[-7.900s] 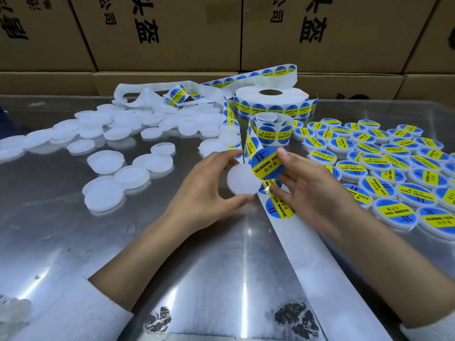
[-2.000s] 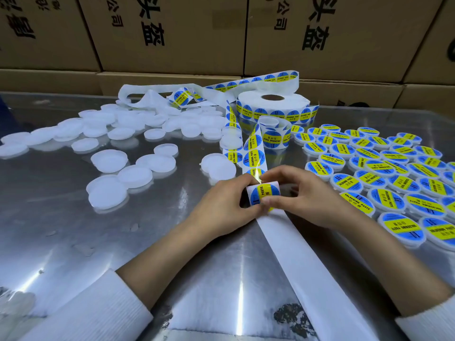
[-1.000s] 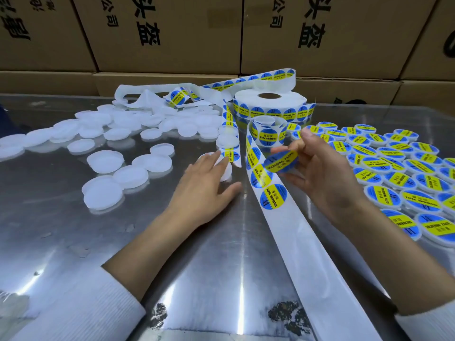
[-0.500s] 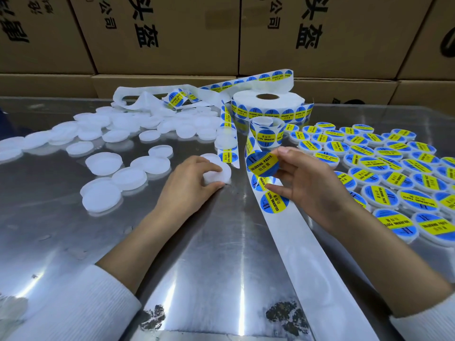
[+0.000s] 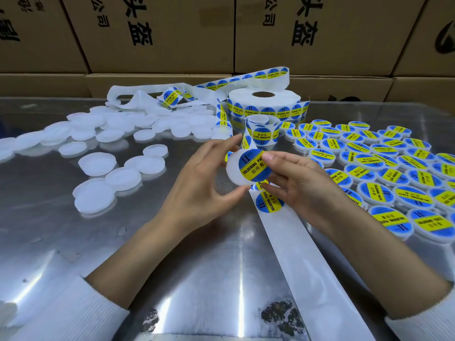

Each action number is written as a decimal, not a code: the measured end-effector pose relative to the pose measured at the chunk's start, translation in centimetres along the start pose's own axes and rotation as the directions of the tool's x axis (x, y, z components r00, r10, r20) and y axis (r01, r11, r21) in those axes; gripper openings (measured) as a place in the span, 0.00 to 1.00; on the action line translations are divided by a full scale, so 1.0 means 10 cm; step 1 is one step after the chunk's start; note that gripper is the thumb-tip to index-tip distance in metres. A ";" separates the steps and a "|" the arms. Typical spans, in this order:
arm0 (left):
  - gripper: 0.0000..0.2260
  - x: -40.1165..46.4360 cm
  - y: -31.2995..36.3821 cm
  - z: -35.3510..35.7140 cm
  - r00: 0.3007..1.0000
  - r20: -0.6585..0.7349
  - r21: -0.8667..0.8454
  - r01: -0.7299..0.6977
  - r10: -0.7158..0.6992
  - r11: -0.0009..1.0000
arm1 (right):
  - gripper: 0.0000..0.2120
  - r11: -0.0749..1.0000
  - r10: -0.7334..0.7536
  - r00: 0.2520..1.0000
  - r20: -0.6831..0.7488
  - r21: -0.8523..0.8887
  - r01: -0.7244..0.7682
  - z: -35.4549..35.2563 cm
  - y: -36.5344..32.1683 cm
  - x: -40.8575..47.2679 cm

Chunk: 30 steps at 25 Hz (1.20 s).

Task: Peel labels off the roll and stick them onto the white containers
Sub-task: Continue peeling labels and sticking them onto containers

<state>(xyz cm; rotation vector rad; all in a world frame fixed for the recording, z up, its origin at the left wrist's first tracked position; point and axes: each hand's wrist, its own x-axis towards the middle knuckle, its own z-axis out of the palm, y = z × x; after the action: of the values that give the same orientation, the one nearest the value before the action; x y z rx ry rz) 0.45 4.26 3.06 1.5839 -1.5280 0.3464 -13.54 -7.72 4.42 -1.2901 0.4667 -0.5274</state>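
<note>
Left hand [image 5: 197,190] grips a white container [image 5: 234,172] by its edge, lifted over the worktop [image 5: 197,267]. Right hand [image 5: 295,183] pinches a blue-yellow label [image 5: 253,166] against the container's face, probably only part stuck. Backing strip [image 5: 295,242] runs underneath from the roll [image 5: 264,102]. Unlabelled containers [image 5: 96,163] lie left, labelled containers [image 5: 394,168] right.

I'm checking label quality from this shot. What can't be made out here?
Head view:
- Label edge on the container: right hand fingers cover it, so full adhesion is unclear.
- Container's underside: faces away.
- Small print on far labelled containers: too small.
- Box text: cut off by top edge.
</note>
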 end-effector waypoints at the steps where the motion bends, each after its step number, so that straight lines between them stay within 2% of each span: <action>1: 0.31 0.00 0.02 0.00 1.000 0.001 -0.006 -0.006 0.006 1.000 | 0.14 0.999 0.026 1.000 0.011 0.018 -0.026 0.00 0.00 0.00; 4: 0.31 -0.01 0.06 -0.01 1.000 0.020 -0.026 -0.005 0.005 1.000 | 0.12 0.992 0.083 0.996 0.018 0.095 -0.084 0.02 -0.01 -0.02; 7: 0.31 -0.02 0.07 -0.01 1.000 0.028 -0.040 -0.007 0.008 0.999 | 0.08 0.991 0.098 0.995 -0.013 0.092 -0.096 0.02 -0.01 -0.02; 30: 0.29 -0.02 0.21 -0.01 0.999 -0.031 -0.156 0.039 -0.044 0.987 | 0.01 0.993 -0.016 0.995 -0.100 0.118 0.027 0.14 0.02 -0.06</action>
<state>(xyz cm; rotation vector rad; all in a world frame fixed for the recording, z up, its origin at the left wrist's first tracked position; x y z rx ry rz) -1.47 4.75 3.77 1.4779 -1.4582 0.2240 -13.14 -6.26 4.52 -1.1593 0.4962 -0.6301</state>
